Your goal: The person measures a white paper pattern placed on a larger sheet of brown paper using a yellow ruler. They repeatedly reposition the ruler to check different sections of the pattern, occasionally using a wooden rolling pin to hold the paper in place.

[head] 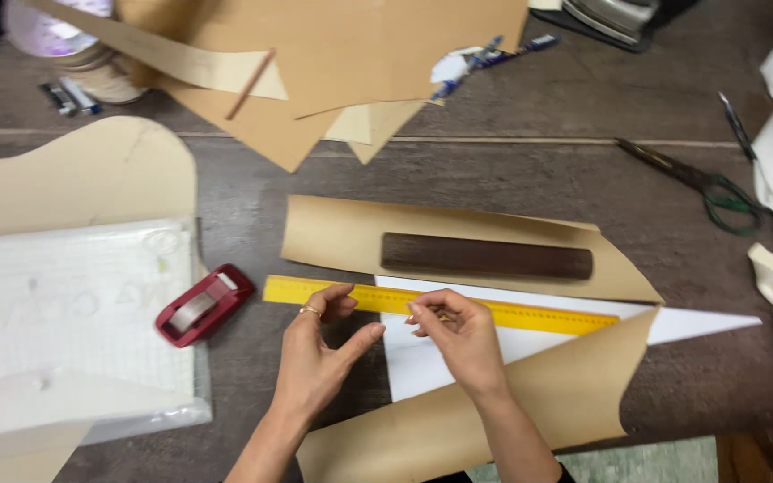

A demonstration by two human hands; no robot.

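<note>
- Step in hand, by my read: setting the yellow ruler [458,309] along the top edge of the white sheet [458,353], centre of frame.
- To do it well: press the ruler flat with spread fingers and keep both ends on the sheet edge before anything is marked. The long ruler will likely pivot if pressed at one point only.
- The curled brown paper [494,407] at lower centre could spring up over the sheet; best kept clear.
- Left hand [315,353]: palm down, lower centre, index and middle fingertips on the ruler's left part, thumb out to the right, ring on one finger. Grip open, just pressing.
- Right hand [458,335]: just beside the left, fingers curled in a pinch at the ruler's lower edge. Something small may be in the pinch; can't tell.
- Dark wooden bar [487,256] lies on brown paper just above the ruler.
- Red tape dispenser [203,304] left of the ruler, on the table [530,179]. Scissors [700,183] at upper right, well apart.
</note>
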